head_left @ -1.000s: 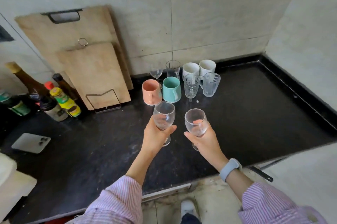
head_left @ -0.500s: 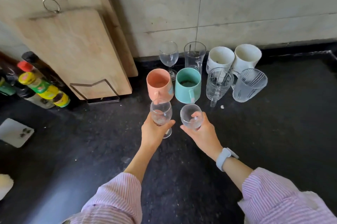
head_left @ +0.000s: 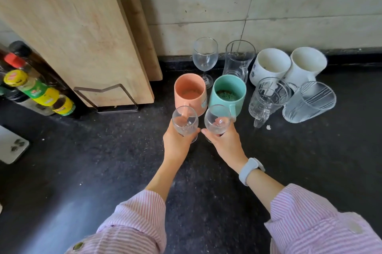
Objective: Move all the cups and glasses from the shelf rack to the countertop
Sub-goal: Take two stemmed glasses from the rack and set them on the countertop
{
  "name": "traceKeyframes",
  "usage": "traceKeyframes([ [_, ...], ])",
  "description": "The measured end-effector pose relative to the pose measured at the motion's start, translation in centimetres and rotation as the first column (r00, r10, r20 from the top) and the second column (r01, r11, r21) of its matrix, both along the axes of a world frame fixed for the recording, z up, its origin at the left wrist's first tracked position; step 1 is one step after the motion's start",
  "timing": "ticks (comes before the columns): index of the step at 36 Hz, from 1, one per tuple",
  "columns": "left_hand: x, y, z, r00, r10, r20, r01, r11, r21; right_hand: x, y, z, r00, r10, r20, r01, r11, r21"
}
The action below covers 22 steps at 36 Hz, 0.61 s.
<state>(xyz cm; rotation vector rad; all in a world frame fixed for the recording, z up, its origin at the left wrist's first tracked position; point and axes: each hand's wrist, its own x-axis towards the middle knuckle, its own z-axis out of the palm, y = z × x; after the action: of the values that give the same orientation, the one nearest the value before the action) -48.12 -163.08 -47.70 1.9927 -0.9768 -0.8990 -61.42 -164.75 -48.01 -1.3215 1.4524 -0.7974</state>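
Note:
My left hand [head_left: 176, 144] grips a clear wine glass [head_left: 185, 120] and my right hand [head_left: 224, 143] grips a second wine glass [head_left: 217, 119], both upright, side by side, low over the black countertop [head_left: 103, 171]. Just behind them stand a pink mug [head_left: 190, 93] and a teal mug [head_left: 228, 93]. Further back are a third wine glass [head_left: 205, 55], a glass mug [head_left: 238, 60] and two white mugs [head_left: 268, 66] [head_left: 306, 65]. Another glass mug [head_left: 267, 97] and a ribbed tumbler [head_left: 310, 101] stand to the right. The shelf rack is out of view.
Two wooden cutting boards [head_left: 82, 42] lean on the tiled wall in a wire holder [head_left: 107, 98] at the left. Sauce bottles [head_left: 37, 88] crowd the far left, with a white object [head_left: 11, 146] at the left edge.
Both hands have carried their wine glasses forward and down toward the pink and teal mugs. The camera has tilted down and moved closer to the counter.

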Motion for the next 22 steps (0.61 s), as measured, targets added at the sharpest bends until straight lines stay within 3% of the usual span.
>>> traceKeyframes([
  [7,0.3,1.4,-0.4,1.0,-0.001,0.005,0.001,1.0,-0.005,-0.2,0.9,-0.3,0.999,0.016,-0.045,-0.014,0.998,0.056],
  [11,0.5,4.1,-1.3,0.952,-0.115,0.284,0.116,0.993,0.012,-0.7,3.1,-0.6,0.966,0.056,-0.252,-0.066,0.997,-0.032],
  [14,0.4,6.1,-2.3,0.804,-0.326,0.497,0.308,0.944,0.121,-1.3,4.9,-1.2,0.82,0.152,-0.552,-0.263,0.957,-0.126],
  [16,0.4,6.8,-3.0,0.671,-0.467,0.577,0.396,0.883,0.253,-1.5,5.4,-1.6,0.663,0.244,-0.708,-0.407,0.911,-0.067],
  [19,0.4,6.8,-3.5,0.593,-0.563,0.575,0.419,0.826,0.378,-1.7,5.3,-1.9,0.511,0.322,-0.797,-0.48,0.876,0.046],
  [22,0.3,6.6,-3.4,0.561,-0.608,0.562,0.419,0.794,0.441,-1.9,5.2,-2.0,0.434,0.361,-0.825,-0.519,0.849,0.098],
])
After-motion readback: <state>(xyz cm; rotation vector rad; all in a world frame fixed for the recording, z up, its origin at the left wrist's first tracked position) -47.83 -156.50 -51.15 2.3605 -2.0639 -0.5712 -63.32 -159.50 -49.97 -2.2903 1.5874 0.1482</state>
